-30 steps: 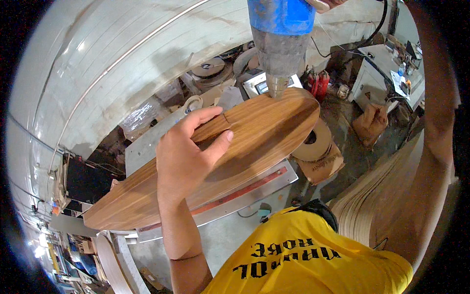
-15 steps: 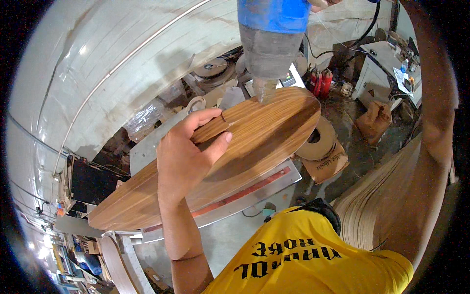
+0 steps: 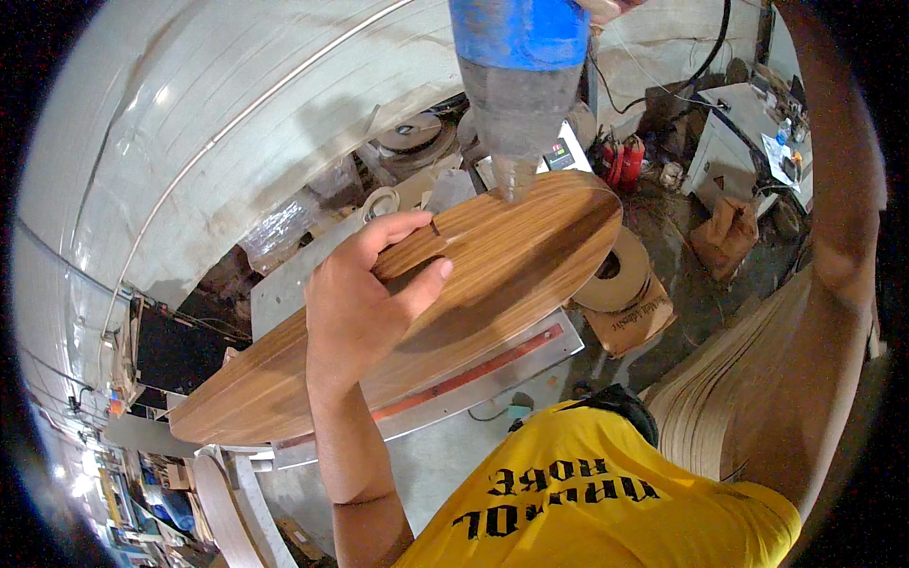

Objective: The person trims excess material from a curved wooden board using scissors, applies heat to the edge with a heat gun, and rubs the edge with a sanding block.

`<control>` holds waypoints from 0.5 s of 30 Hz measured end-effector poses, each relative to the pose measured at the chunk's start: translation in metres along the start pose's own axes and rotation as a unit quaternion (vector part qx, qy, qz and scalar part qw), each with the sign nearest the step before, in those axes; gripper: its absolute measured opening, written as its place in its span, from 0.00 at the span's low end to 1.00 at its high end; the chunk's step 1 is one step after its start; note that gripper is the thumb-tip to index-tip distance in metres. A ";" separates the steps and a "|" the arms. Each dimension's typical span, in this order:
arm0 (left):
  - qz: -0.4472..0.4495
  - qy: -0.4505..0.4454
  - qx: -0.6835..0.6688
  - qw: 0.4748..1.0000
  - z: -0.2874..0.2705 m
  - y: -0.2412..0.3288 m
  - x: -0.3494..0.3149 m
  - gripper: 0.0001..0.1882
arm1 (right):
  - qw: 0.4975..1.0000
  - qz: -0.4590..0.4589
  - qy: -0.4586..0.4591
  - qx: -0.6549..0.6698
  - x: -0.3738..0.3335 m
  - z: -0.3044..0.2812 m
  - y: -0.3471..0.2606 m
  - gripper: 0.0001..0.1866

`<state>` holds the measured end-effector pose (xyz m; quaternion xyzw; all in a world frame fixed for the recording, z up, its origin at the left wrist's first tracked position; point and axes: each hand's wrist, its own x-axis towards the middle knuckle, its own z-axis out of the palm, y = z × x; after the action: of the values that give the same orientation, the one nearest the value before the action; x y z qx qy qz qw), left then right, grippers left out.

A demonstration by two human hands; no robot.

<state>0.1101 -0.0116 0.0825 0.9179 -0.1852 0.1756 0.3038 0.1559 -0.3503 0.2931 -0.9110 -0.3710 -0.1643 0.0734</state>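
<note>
Pinching a small wood piece on the long board with the left fingers, holding the heat gun at its far edge in the right hand — mostly cut off. Could scorch board or fingers — from lingering or drifting left.

Heat gun moved left along far edge of board, nozzle nearer left hand than second ago. Right hand went left with it. White box behind: screen part now covered, right part uncovered. Black cable shifted left up top.
</note>
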 end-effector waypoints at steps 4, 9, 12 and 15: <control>-0.005 0.000 -0.006 1.000 0.001 0.000 0.001 0.25 | 0.998 -0.012 -0.043 0.039 0.009 -0.003 0.011 0.32; -0.001 0.003 -0.017 1.000 0.002 -0.002 0.001 0.24 | 1.000 -0.025 -0.006 0.012 0.016 0.002 -0.001 0.38; 0.003 0.005 -0.016 1.000 0.002 -0.005 0.000 0.24 | 0.997 -0.028 -0.027 0.069 0.014 -0.007 -0.029 0.38; -0.005 0.000 -0.016 1.000 0.001 -0.002 -0.002 0.24 | 0.995 -0.001 -0.047 0.092 0.013 -0.015 -0.047 0.38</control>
<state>0.1096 -0.0100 0.0798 0.9138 -0.1835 0.1716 0.3192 0.1280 -0.3125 0.3126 -0.9068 -0.3884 -0.0862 0.1391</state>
